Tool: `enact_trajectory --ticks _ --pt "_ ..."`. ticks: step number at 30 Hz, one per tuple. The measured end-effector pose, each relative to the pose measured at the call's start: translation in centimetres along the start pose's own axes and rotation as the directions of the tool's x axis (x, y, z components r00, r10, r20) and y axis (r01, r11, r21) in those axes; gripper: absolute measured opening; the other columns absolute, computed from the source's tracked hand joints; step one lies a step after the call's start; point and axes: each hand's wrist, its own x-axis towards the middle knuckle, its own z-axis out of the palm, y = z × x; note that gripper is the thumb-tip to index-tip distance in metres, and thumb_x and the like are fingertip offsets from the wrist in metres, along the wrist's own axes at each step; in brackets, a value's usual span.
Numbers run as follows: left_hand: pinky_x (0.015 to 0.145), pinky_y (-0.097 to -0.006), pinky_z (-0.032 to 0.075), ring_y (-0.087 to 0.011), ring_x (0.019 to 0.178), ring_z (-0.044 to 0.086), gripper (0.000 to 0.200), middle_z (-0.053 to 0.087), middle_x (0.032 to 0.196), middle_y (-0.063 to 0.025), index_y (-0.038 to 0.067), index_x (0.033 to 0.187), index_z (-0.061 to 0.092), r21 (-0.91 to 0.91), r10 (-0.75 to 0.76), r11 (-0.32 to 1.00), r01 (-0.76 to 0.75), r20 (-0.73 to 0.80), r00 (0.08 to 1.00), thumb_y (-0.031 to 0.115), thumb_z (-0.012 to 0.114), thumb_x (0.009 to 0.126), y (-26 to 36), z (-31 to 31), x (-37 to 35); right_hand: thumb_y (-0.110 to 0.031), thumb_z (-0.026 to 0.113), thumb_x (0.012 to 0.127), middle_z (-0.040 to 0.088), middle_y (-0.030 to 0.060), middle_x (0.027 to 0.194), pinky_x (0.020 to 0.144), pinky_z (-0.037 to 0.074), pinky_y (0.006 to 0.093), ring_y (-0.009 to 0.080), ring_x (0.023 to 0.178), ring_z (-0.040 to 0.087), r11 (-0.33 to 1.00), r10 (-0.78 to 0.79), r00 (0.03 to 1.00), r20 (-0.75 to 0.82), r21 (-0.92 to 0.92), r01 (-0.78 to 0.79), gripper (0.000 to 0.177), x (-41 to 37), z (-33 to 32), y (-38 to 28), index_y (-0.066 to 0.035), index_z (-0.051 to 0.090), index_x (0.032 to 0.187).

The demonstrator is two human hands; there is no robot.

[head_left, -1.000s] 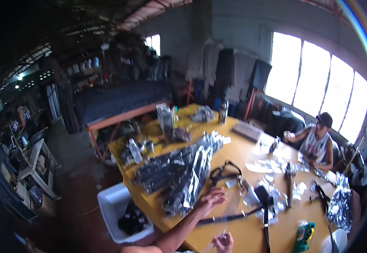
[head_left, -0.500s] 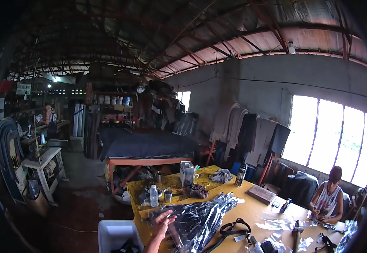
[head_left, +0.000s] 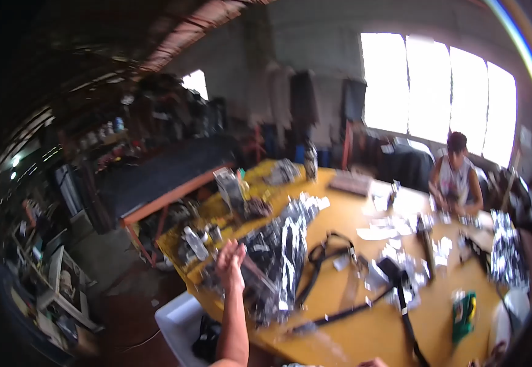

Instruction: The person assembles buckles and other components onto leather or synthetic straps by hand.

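My left hand (head_left: pixel 231 260) is raised at the left side of the yellow table, fingers loosely bent and slightly apart, with nothing visible in it. Behind and beside it lies a pile of shiny clear plastic bags (head_left: pixel 275 263) with dark contents; the hand overlaps its left edge in this view. A sliver of my right hand (head_left: pixel 373 363) shows at the bottom edge, its fingers hidden. Black straps (head_left: pixel 351 311) stretch over the table nearest to it. Another looped black strap (head_left: pixel 318 260) lies right of the bags.
A white bin (head_left: pixel 177 321) with black items stands left of the yellow table (head_left: pixel 339 336). A plastic bottle (head_left: pixel 195 243), a metal box (head_left: pixel 229 189) and a tumbler (head_left: pixel 310 161) stand farther back. A hammer (head_left: pixel 426 248) and a green packet (head_left: pixel 463 315) lie right. A person (head_left: pixel 456 177) sits across the table.
The view has tilted and swung down and right, bringing more of the tabletop, the long straps and the green packet into sight. My left arm shows farther in; a bit of my right hand appears.
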Motion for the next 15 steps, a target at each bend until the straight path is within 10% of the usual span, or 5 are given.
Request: enact_trajectory --ticks 3,5,7,10,15 --pt "0.093 -0.037 0.046 -0.0322 0.109 0.052 0.058 0.037 0.134 -0.0199 0.004 0.136 0.026 -0.02 0.025 1.0 -0.024 0.065 0.998 -0.012 0.04 0.082 0.4 2.8 -1.0 -0.028 0.069 0.065 0.066 0.0174 0.073 0.06 0.053 0.0345 0.0262 0.063 0.066 0.661 -0.057 0.964 -0.261 -0.734 -0.159 0.024 -5.5 -1.0 3.2 -0.007 0.071 0.077" --pt "0.09 -0.0365 0.048 -0.0332 0.106 0.054 0.069 0.033 0.136 -0.0194 0.011 0.14 0.014 -0.001 0.006 1.0 -0.006 0.139 0.99 -0.014 0.04 0.081 1.3 5.8 -2.4 -0.02 0.063 0.065 0.065 0.0094 0.065 0.06 0.053 0.034 0.019 0.059 0.064 0.656 -0.095 0.804 -0.586 -0.645 -0.392 0.012 -6.6 -1.1 5.1 -0.01 0.069 0.064" --pt "0.089 -0.0358 0.049 -0.0316 0.107 0.054 0.077 0.035 0.136 -0.0181 0.017 0.141 0.004 0.02 -0.043 0.999 0.039 0.307 0.951 -0.015 0.038 0.081 0.4 7.4 -4.0 -0.021 0.069 0.066 0.064 0.0194 0.075 0.068 0.05 0.0412 0.0348 0.074 0.062 0.873 -0.145 0.823 -0.549 -0.463 -0.155 0.025 -8.1 -1.2 0.3 -0.002 0.066 0.081" --pt "0.089 -0.0364 0.049 -0.0304 0.107 0.055 0.079 0.036 0.134 -0.0189 0.017 0.142 0.0 -0.01 -0.149 0.986 0.169 0.42 0.895 -0.015 0.039 0.082 -0.3 10.3 -6.9 -0.018 0.07 0.073 0.064 0.0147 0.079 0.064 0.049 0.033 0.0252 0.069 0.062 0.941 -0.327 0.727 -0.603 -0.278 0.193 0.028 -6.9 1.5 -8.8 0.0 0.061 0.092" --pt "0.093 -0.0384 0.048 -0.0329 0.112 0.051 0.075 0.041 0.129 -0.0233 0.008 0.14 -0.006 -0.045 -0.333 0.897 0.44 0.585 0.739 -0.014 0.038 0.084 -0.5 13.2 -10.6 -0.018 0.073 0.073 0.06 0.009 0.105 0.087 0.044 0.0321 0.0236 0.099 0.056 0.549 -0.802 0.345 -0.487 -0.376 0.746 0.054 -1.8 5.9 -20.1 -0.005 0.049 0.119"
